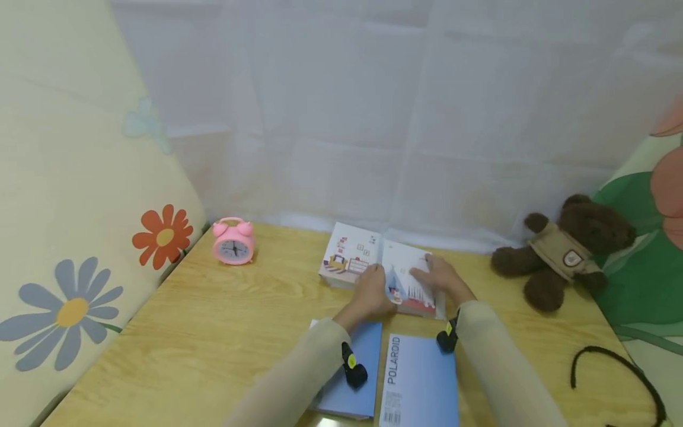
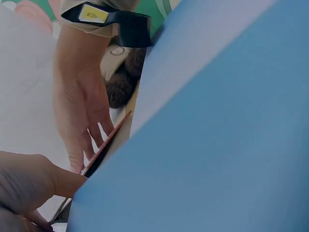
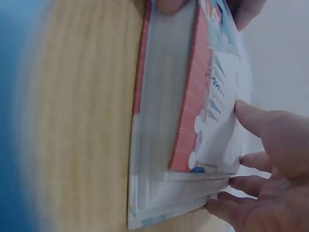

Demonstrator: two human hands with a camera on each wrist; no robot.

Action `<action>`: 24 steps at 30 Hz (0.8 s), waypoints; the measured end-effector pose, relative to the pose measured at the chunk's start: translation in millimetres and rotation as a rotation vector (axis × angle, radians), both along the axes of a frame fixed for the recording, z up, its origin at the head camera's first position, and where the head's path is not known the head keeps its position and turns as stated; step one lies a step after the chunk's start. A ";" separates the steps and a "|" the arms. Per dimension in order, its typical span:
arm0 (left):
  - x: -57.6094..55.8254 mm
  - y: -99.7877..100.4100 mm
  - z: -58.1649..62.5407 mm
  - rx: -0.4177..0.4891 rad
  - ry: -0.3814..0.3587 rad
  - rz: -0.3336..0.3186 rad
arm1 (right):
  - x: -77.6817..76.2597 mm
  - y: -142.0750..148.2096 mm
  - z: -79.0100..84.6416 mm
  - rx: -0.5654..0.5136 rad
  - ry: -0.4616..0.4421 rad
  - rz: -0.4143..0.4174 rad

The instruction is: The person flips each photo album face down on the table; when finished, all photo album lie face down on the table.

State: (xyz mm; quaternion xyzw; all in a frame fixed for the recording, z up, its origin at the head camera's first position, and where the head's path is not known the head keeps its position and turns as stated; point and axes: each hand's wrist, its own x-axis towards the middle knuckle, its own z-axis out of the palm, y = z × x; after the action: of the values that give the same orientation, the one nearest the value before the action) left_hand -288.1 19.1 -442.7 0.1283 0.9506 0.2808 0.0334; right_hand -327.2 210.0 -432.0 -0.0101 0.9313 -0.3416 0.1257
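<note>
A thick illustrated book (image 1: 405, 273) lies spread wide at the back of the table, with printed pictures on both sides. My left hand (image 1: 373, 290) grips its near edge close to the middle fold; in the right wrist view a fingertip (image 3: 171, 5) touches the stacked page edges. At the book's right side is my right hand (image 1: 440, 279). Its thumb (image 3: 256, 118) rests on the printed face while the other fingers bend against the page edges. In the left wrist view a large blue surface covers much of the book.
Two blue flat items lie in front, the right one (image 1: 421, 379) lettered POLARDID, the left one (image 1: 363, 397) partly under my sleeve. A pink alarm clock (image 1: 233, 243) stands back left. A brown teddy bear (image 1: 571, 255) sits at right, behind a dark curved cord (image 1: 624, 362).
</note>
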 end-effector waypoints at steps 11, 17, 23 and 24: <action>28.6 -6.6 -4.2 0.210 -0.051 -0.001 | 29.8 -11.1 -3.8 -0.103 -0.002 -0.063; 32.7 -12.4 -4.0 0.327 -0.038 -0.090 | 37.5 -16.5 -4.8 -0.163 0.012 -0.060; 39.3 -25.5 8.2 0.412 -0.041 -0.127 | 46.7 -26.7 -1.0 -0.219 0.086 -0.016; 41.0 -28.0 11.2 0.408 -0.024 -0.133 | 48.6 -28.8 -0.2 -0.210 0.086 -0.010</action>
State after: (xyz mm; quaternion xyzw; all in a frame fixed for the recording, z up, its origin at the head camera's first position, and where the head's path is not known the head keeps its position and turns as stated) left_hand -247.1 -8.9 -431.5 0.1917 0.8629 0.4662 0.0364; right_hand -278.6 181.2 -432.2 -0.0334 0.8951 -0.4370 0.0824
